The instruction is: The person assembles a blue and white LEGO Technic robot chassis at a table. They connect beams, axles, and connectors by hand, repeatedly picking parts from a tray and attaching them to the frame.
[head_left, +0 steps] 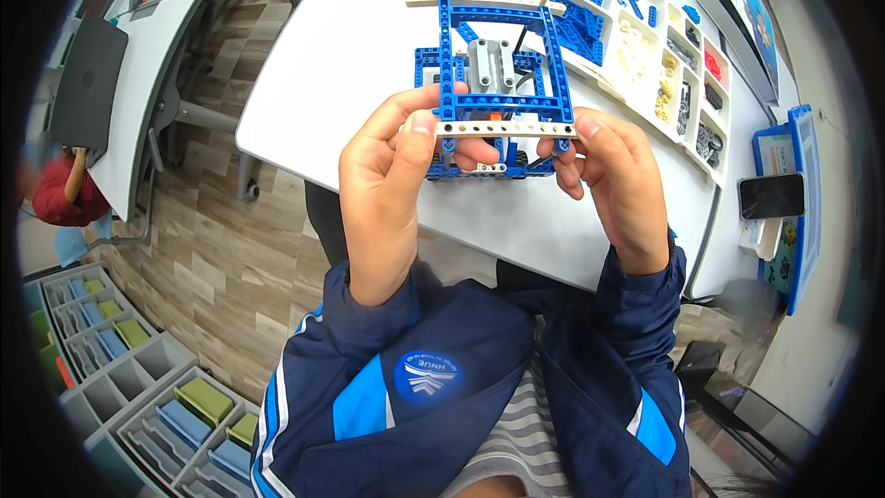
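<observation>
Between my hands is a frame built of blue toy building beams [560,65], with a grey motor block [491,66] inside it. A white perforated beam [507,129] runs across its near side, and a second white beam [424,3] crosses the far end. My left hand [392,152] pinches the near white beam's left end, thumb on top and fingers beneath the frame. My right hand [608,161] grips the right end of that beam, its fingertips curled around a blue beam end below. The frame's underside is partly hidden by my fingers.
A white sorting tray [604,83] with blue, white, yellow, red and grey pieces lies right of the frame on the white table [313,65]. Beyond it are a box [737,18] and a black phone [772,196] over a blue-edged bin [805,175]. Another person [69,189] sits far left.
</observation>
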Motion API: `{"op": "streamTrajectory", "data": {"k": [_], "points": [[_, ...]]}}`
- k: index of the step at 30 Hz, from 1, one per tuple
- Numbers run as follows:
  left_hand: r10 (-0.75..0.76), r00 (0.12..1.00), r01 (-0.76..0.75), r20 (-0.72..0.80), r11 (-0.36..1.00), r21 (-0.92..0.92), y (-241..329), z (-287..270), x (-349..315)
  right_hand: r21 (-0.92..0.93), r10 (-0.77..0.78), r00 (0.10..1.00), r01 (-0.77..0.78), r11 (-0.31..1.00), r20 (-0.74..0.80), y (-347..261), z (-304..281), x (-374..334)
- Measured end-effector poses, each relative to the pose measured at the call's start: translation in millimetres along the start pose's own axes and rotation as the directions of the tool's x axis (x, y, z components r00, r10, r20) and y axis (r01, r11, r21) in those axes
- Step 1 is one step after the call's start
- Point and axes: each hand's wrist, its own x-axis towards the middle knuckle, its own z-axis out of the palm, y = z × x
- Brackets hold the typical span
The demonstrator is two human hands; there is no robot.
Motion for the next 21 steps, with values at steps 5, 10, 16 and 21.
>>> {"op": "streamTrajectory", "data": {"k": [5, 10, 16, 21], "points": [[-0.024, 1.000, 0.024, -0.002, 1.000, 0.013, 2.9, -0.6, 2.2, 0.055, 0.031, 1.000, -0.031, 0.998, 0.000, -2.5, 0.5, 1.9], [-0.088, 0.996, 0.088, 0.009, 0.996, 0.022, 5.4, -2.6, 11.7, 0.145, 0.108, 0.993, -0.112, 0.983, 0.036, -1.1, -6.2, 9.6], [-0.047, 0.997, 0.044, 0.066, 0.998, 0.042, 5.4, -1.1, 15.1, 0.334, 0.117, 0.991, -0.134, 0.933, 0.070, 14.2, -4.2, 14.3], [-0.061, 0.995, 0.061, 0.075, 0.998, 0.013, 6.1, -1.5, 10.5, 0.279, 0.036, 0.998, -0.050, 0.959, 0.052, 23.8, -8.9, 15.7]]}}
